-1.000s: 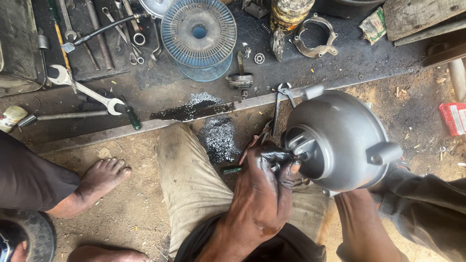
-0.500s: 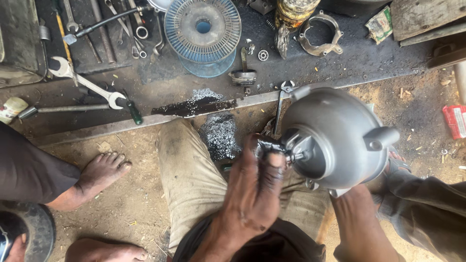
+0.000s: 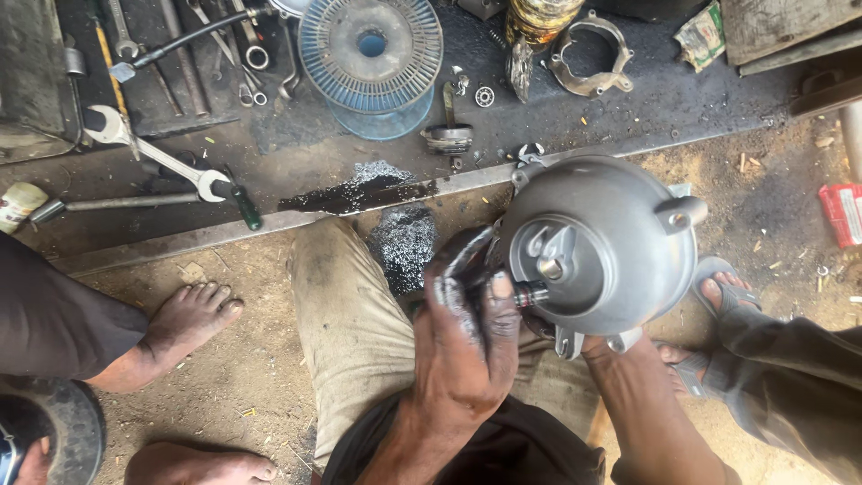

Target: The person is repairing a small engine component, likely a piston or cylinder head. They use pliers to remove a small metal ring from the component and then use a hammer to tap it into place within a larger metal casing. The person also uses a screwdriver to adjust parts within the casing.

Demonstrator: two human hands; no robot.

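A grey dome-shaped metal housing is held above my lap with its face turned up toward me. My left hand, black with grease, wraps the housing's lower left edge. Its thumb and fingers are closed round a short stud that sticks out there. My right hand reaches up under the housing from below. Only its wrist and forearm show, and the fingers are hidden behind the metal. My knee in tan trousers lies under the left hand.
A dark work mat ahead holds open-ended spanners, a green-handled screwdriver, a finned round disc, a metal ring bracket and a pile of metal shavings. Another person's bare foot is left, a sandalled foot right.
The housing has tipped so its face points up at me and sits a little higher. My left hand slid from the small centre fitting to the stud at the lower left edge.
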